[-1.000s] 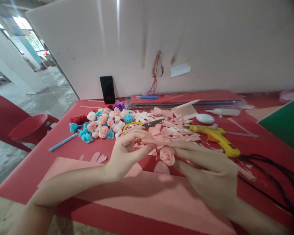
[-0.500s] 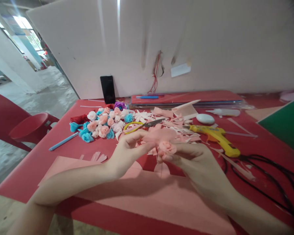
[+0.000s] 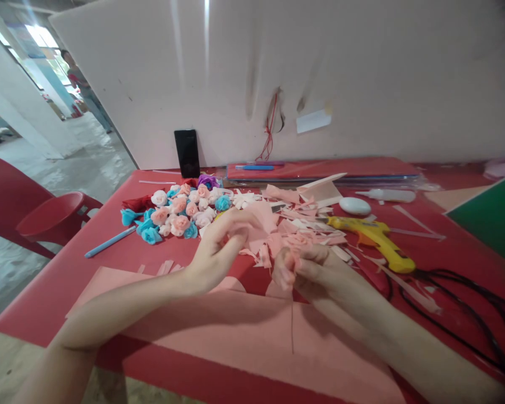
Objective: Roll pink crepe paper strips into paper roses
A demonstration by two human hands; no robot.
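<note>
A pink crepe-paper piece (image 3: 261,221) sits between the thumb and fingers of my left hand (image 3: 212,255). Closed around a small pink paper flower (image 3: 298,240) is my right hand (image 3: 324,278), just to the right. Its fingers partly cover the flower, and a thin wire stem (image 3: 292,325) hangs below them. A large pink paper sheet (image 3: 252,331) lies under both hands. Scissors (image 3: 278,207) lie behind the left hand, mostly hidden by it and the paper. Pink paper scraps (image 3: 307,224) are strewn just beyond the hands.
Finished paper flowers (image 3: 179,207) are heaped at the left, near a blue pen (image 3: 109,242). A yellow glue gun (image 3: 376,235) with a black cord (image 3: 458,286) lies right. A phone (image 3: 187,153) leans on the wall. A person (image 3: 86,90) stands in the far background.
My right hand has turned and drawn slightly down with the flower, away from the left hand's paper; more of the wire stem shows. A person has come into view at the far left.
</note>
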